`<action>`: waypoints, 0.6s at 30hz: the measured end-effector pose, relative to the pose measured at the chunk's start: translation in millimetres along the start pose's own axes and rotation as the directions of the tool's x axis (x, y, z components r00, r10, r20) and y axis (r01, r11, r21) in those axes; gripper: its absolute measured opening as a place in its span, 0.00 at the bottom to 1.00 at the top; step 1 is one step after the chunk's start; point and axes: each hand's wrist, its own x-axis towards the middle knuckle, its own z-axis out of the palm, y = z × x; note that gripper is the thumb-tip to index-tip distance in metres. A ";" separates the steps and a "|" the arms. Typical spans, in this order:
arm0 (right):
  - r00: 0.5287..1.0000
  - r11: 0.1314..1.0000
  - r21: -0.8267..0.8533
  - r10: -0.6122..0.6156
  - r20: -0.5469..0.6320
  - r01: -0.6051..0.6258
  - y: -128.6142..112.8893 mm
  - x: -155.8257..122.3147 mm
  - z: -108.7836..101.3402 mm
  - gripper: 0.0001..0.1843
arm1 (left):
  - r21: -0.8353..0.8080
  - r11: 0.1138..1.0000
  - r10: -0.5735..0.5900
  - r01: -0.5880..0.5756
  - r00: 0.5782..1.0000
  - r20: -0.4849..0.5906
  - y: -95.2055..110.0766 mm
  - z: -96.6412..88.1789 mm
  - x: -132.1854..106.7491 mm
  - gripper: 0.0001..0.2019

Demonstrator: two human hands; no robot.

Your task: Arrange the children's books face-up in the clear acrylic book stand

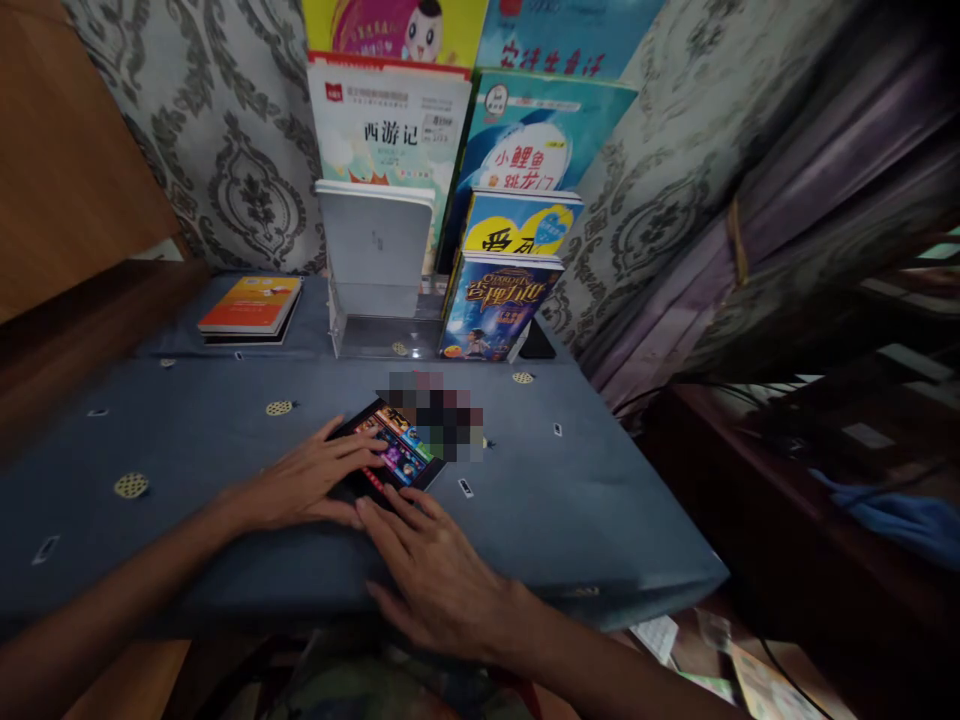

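Note:
A dark, thin book [407, 468] with bright picture panels on its face lies flat and slanted on the table. Its upper right part is hidden by a blurred patch of squares. My left hand [304, 485] rests over its left side, fingers stretched out and tips on the pictures. At the lower edge, my right hand [442, 575] touches the book with fingers apart and slightly bent. The right fingertips come close to the left thumb. Neither hand is closed around the book.
A clear stand [382, 338] at the back holds a grey panel [381, 240] and several upright children's books [501, 310]. An orange-covered stack [251, 308] lies at back left. The blue tablecloth [570, 520] ends at right, beside a dark cluttered area.

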 end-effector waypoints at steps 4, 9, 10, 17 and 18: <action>0.999 1.000 0.028 0.007 0.037 -0.008 -1.7 26.4 1.5 0.35 | 0.031 0.999 -0.045 0.045 0.999 0.012 -24.2 -6.7 2.0 0.31; 1.000 0.994 0.105 0.013 0.019 -0.015 10.0 59.1 5.9 0.39 | 0.060 0.992 -0.115 0.113 0.993 0.028 -58.9 -13.1 6.1 0.31; 1.000 0.992 0.127 0.008 0.010 -0.009 14.9 63.2 5.6 0.38 | 0.056 0.991 -0.120 0.118 0.992 0.034 -63.6 -13.8 6.9 0.30; 0.962 0.972 0.145 0.208 -0.175 -0.184 73.4 86.0 -3.7 0.24 | 0.066 0.974 -0.215 0.216 0.976 -0.025 -67.0 -3.2 15.7 0.32; 0.954 0.968 0.112 0.241 -0.180 -0.223 82.4 91.7 -3.7 0.24 | 0.074 0.971 -0.224 0.226 0.974 -0.038 -66.0 -1.0 17.5 0.33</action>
